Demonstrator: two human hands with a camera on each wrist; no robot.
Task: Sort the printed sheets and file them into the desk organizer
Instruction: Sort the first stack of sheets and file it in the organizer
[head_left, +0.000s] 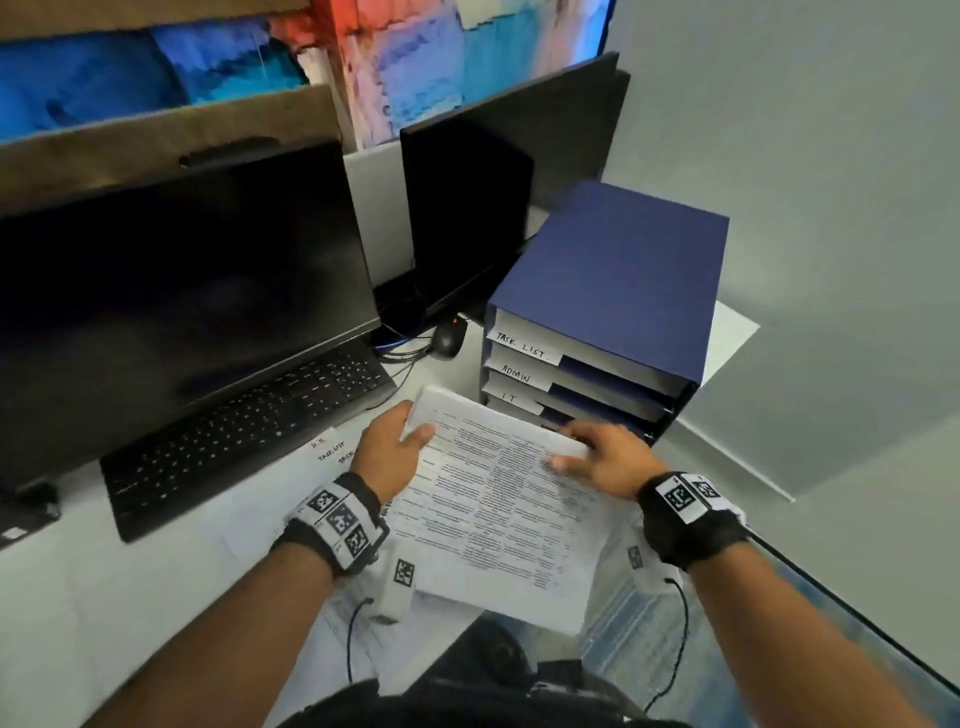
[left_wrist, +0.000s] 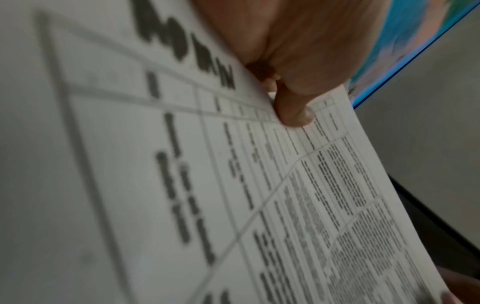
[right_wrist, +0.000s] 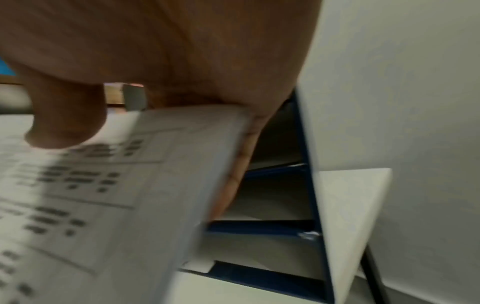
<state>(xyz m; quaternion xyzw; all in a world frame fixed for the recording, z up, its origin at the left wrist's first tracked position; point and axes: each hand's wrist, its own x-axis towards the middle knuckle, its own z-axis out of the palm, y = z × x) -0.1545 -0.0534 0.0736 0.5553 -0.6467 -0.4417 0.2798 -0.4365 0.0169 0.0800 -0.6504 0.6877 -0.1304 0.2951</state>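
Note:
I hold a bundle of printed sheets (head_left: 498, 499) with dense tables of text above the desk, in front of the blue desk organizer (head_left: 618, 280). My left hand (head_left: 400, 441) pinches the far left corner, thumb on top. My right hand (head_left: 582, 452) grips the far right edge, thumb on the page. The left wrist view shows the sheets (left_wrist: 233, 185) headed ADMIN under my thumb (left_wrist: 293, 111). In the right wrist view the sheets (right_wrist: 103, 195) lie left of the organizer's open shelves (right_wrist: 275, 226). The shelves carry labels TASK LIST, ADMIN and IT.
A black keyboard (head_left: 249, 431) and a large dark monitor (head_left: 171, 301) stand on the left, a second monitor (head_left: 462, 218) and a mouse (head_left: 448, 339) behind. More paper (head_left: 332, 613) lies on the white desk (head_left: 104, 597) under my arms. A grey wall (head_left: 831, 208) is to the right.

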